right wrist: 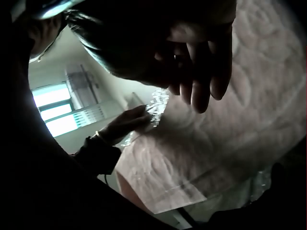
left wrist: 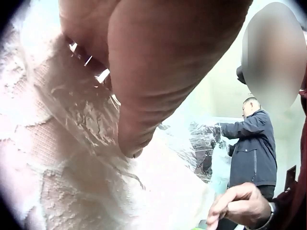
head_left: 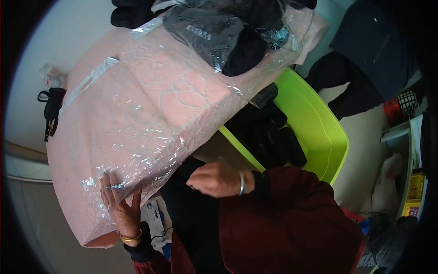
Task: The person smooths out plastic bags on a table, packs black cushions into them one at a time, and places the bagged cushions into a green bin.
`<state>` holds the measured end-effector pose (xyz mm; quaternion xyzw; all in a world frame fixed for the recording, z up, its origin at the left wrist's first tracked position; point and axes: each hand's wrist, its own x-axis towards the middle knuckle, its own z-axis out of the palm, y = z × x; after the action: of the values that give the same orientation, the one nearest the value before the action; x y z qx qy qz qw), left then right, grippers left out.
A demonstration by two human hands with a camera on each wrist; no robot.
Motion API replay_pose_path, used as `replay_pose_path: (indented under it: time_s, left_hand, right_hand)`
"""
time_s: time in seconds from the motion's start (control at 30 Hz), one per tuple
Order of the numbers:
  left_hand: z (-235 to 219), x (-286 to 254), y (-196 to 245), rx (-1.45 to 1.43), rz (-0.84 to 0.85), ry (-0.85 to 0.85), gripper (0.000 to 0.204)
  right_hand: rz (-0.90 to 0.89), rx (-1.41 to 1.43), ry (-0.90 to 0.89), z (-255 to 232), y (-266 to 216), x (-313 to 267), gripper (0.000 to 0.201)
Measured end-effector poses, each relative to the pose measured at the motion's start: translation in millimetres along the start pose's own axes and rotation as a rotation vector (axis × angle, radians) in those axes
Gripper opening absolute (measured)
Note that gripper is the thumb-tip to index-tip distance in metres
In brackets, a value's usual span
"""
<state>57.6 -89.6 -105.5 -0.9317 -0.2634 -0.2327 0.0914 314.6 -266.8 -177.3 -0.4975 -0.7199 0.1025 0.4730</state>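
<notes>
A pink patterned cloth [head_left: 191, 102] covers the work surface, with a clear plastic sheet or bag [head_left: 137, 141] spread over its near part. My left hand [head_left: 119, 205] rests on this plastic near the cloth's front left edge, fingers extended and thumb apart. In the left wrist view the plastic [left wrist: 88, 115] wrinkles beside the thumb. My right hand [head_left: 214, 179] hovers in front of my body by the near edge of the cloth. Its fingers [right wrist: 200, 96] hang loosely bent, with nothing seen in them. Farther back lies a clear bag [head_left: 200, 34] with dark items in it.
A lime-green bin [head_left: 319, 132] holding several black bundles [head_left: 289, 146] stands to the right. Another person [left wrist: 254, 148] in a dark jacket handles plastic across from me. A black strapped pouch [head_left: 53, 107] lies at the left edge, beside crumpled clear plastic [head_left: 51, 74].
</notes>
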Motion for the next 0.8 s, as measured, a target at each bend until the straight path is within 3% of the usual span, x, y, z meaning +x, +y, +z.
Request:
replay_pose_path:
  time_s: [0.03, 0.17, 0.23, 0.3, 0.37, 0.4, 0.5, 0.53, 0.63, 0.67, 0.73, 0.8]
  left_hand:
    - [-2, 6, 3, -0.033, -0.012, -0.048, 0.083]
    - [0, 25, 3, -0.098, 0.006, -0.156, 0.082]
    - [5, 34, -1, -0.116, 0.073, -0.151, 0.081]
    - [6, 46, 4, -0.098, 0.140, -0.144, 0.082]
    - [6, 56, 9, -0.057, 0.244, -0.120, 0.084]
    - [7, 58, 12, -0.054, 0.251, -0.129, 0.084]
    - [7, 58, 21, 0.019, 0.034, -0.231, 0.088]
    - [8, 57, 20, 0.028, 0.035, -0.238, 0.088]
    - [15, 51, 16, 0.111, -0.023, -0.239, 0.091]
    - [16, 52, 17, 0.124, -0.034, -0.231, 0.091]
    - [17, 53, 20, 0.153, -0.048, -0.265, 0.093]
    - [12, 54, 21, 0.204, -0.079, -0.268, 0.094]
  right_hand:
    - [0.112, -0.039, 0.040, -8, 8, -9, 0.018]
    - [0.676, 0.247, 0.328, -32, 64, -56, 0.012]
    - [0.823, 0.387, 0.549, -41, 117, -97, 0.017]
    - [1.263, 0.532, 0.716, -59, 158, -129, 0.024]
    - [1.521, 0.361, 0.681, -54, 213, -179, 0.044]
    - [1.527, 0.371, 0.684, -50, 233, -196, 0.044]
    - [1.601, -0.103, 0.384, -30, 291, -237, 0.059]
    - [1.603, -0.091, 0.380, -19, 315, -249, 0.059]
    - [1.375, -0.324, 0.200, 11, 396, -277, 0.051]
    - [1.357, -0.319, 0.197, 10, 400, -270, 0.051]
    - [1.140, -0.434, 0.147, 18, 393, -254, 0.053]
    - [1.155, -0.139, 0.409, 60, 442, -318, 0.039]
